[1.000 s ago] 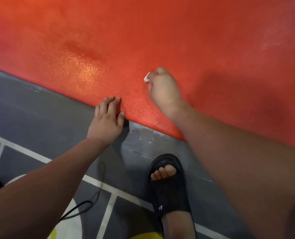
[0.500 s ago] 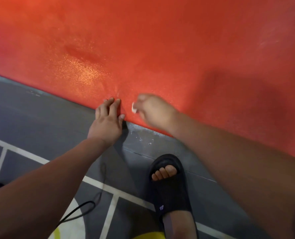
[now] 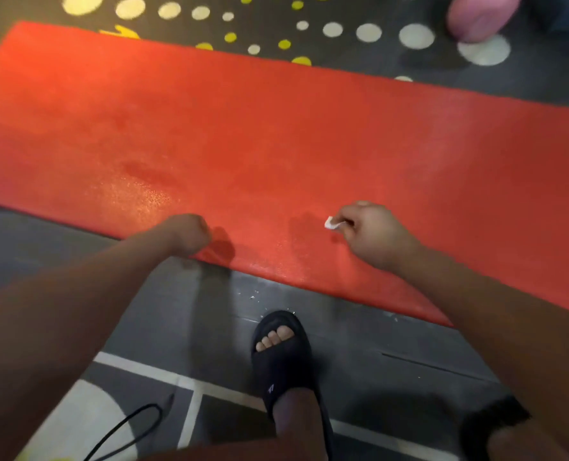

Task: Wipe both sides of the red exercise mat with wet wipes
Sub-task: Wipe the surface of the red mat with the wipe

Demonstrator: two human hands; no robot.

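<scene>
right grip (image 3: 373,234) pinches a wipe (image 3: 331,223) over the red mat (image 3: 276,144), left grip (image 3: 188,232) curled empty, black slipper (image 3: 286,371) nearby.

The red mat (image 3: 309,144) lies open ahead of you. Your sandalled foot (image 3: 283,357) stands near its front edge; a pink object (image 3: 476,15) sits past the far edge.

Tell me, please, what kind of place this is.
Probably a gym or exercise room: a red exercise mat lies on a dark floor painted with white lines and white and yellow dots. A pink rounded object sits far right.
</scene>
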